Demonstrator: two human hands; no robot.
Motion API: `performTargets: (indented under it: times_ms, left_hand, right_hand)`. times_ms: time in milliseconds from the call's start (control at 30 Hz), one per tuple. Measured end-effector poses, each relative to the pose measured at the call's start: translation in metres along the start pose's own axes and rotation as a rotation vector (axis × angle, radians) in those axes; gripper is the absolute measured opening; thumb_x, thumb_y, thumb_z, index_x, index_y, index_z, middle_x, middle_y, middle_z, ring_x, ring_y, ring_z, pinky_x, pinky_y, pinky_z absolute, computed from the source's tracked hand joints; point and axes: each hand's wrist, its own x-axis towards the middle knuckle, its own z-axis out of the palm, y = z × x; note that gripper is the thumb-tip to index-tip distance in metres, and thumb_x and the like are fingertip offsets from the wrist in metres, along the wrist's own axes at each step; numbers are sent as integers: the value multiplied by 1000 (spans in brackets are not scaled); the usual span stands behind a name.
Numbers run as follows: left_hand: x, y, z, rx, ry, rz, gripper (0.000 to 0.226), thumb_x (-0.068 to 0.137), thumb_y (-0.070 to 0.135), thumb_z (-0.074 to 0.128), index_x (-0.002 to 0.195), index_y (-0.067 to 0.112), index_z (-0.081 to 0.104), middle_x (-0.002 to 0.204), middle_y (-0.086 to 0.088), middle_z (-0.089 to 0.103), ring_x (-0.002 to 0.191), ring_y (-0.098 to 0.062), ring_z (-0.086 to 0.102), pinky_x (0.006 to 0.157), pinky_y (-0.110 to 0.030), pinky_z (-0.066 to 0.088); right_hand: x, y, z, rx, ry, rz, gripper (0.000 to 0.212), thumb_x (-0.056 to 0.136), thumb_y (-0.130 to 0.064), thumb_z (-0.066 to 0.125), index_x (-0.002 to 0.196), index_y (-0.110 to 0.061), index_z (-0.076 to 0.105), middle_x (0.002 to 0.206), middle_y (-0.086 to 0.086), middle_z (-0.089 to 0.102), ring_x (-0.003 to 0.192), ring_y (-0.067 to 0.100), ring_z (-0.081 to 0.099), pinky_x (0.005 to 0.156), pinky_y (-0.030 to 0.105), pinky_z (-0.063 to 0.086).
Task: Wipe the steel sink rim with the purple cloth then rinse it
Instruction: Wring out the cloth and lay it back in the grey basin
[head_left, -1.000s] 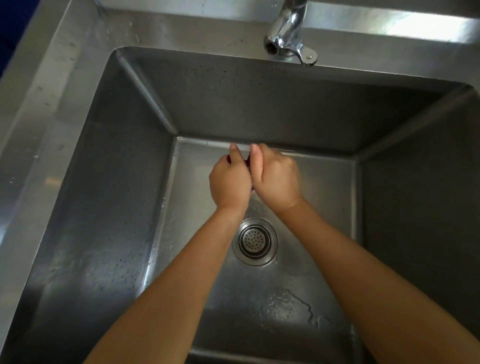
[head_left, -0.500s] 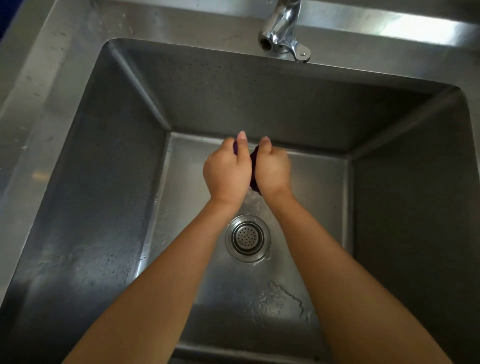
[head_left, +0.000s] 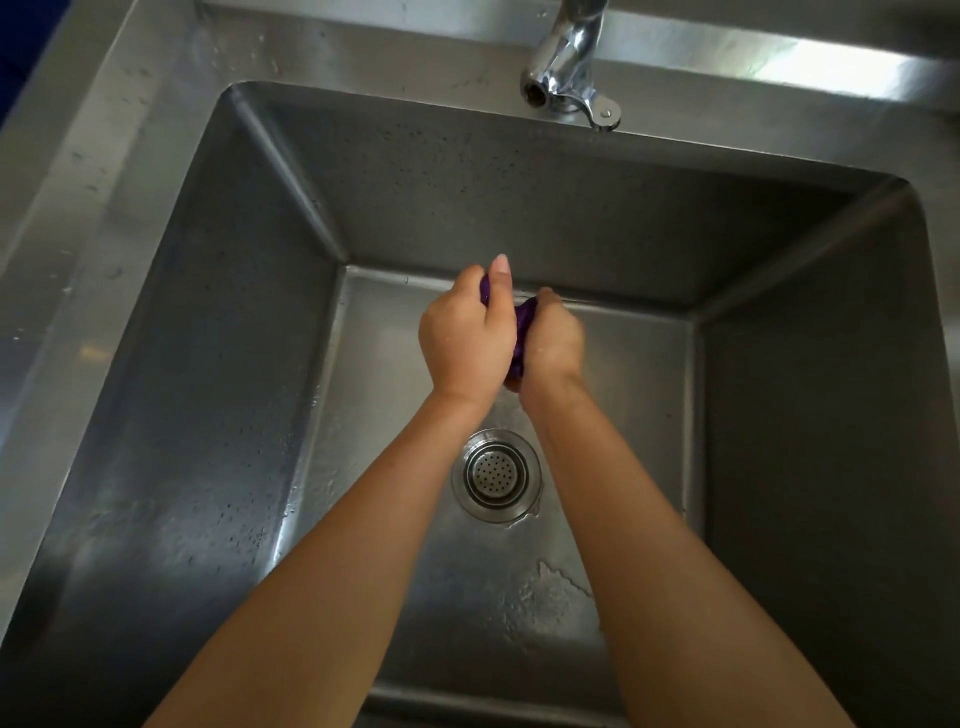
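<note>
Both my hands are held together low inside the steel sink, above the drain. My left hand (head_left: 465, 335) and my right hand (head_left: 553, 345) grip the bunched purple cloth (head_left: 523, 332) between them. Only a narrow strip of the cloth shows between the palms, plus a bit by my left thumb. The sink rim (head_left: 130, 171) runs along the left and the back, wet with droplets. No water runs from the tap (head_left: 563, 67).
The round drain strainer (head_left: 497, 474) sits in the basin floor just below my wrists. A puddle of water (head_left: 550, 592) lies on the floor nearer me. The basin's steep walls (head_left: 810, 415) close in on all sides.
My hands have twisted against each other around the cloth and more purple shows between them. The view has shifted slightly, so the hands sit a little higher in the basin.
</note>
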Motion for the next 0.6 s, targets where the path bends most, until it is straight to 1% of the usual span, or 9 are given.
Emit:
performTargets:
  times_ms: [100,200,267,333,367,433,467,533,600]
  left_hand:
    - [-2,-1,-1,-16,-88,-103,42,95,39,39,60,15,40,56,0,50,59,-23,49,57,-31,31]
    - [2,0,-4,-93,-91,-349,45,98,37,38,56,21,41,58,5,49,58,-11,47,54,-26,31]
    - [7,-1,-3,-185,-74,-478,45,98,36,37,56,21,45,63,1,55,62,-13,52,58,-21,38]
    - [9,-2,2,-331,-64,-587,47,96,36,39,54,19,49,69,-7,62,72,-24,60,73,-32,50]
    - [7,0,3,-382,-69,-621,48,96,37,40,53,18,50,66,-7,61,70,-26,60,72,-37,51]
    - [0,3,4,-414,-87,-647,47,96,39,39,55,18,50,61,-3,56,62,-24,55,57,-35,44]
    - [-3,3,4,-413,-92,-648,47,96,40,39,55,18,49,60,-4,55,59,-24,52,53,-32,40]
    - [-6,2,3,-387,-82,-635,47,96,40,38,54,19,46,59,-4,53,58,-26,51,53,-32,38]
    - [-6,4,2,-346,-75,-599,47,96,37,37,53,19,45,59,-3,52,61,-26,52,58,-34,39]
  right_hand:
    - [-1,-1,-10,-86,-10,-121,48,96,-45,34,61,-16,50,60,2,54,57,20,52,60,28,43]
    - [-11,3,-19,-201,-135,-398,45,95,-52,24,102,-23,58,99,2,63,94,16,59,88,32,46]
    - [-19,8,-23,-249,-185,-663,37,94,-46,30,118,-29,53,117,2,59,109,12,54,96,24,41]
    - [-21,15,-22,-367,-149,-875,39,90,-45,37,116,-25,57,113,1,60,103,8,55,90,16,41]
    - [-20,16,-21,-429,-73,-934,39,88,-45,38,109,-21,61,105,2,63,95,10,57,82,17,44]
    - [-18,12,-19,-495,110,-1001,44,88,-45,34,89,-12,62,82,8,65,74,20,59,64,29,42]
    - [-16,10,-19,-528,170,-1033,46,89,-43,32,80,-8,59,72,11,63,66,26,58,57,30,37]
    - [-11,8,-17,-611,216,-1095,49,90,-40,28,71,-5,55,61,16,61,57,35,57,53,30,33]
    - [-9,5,-18,-647,203,-1108,52,91,-40,25,69,-5,56,58,18,61,55,39,58,51,32,34]
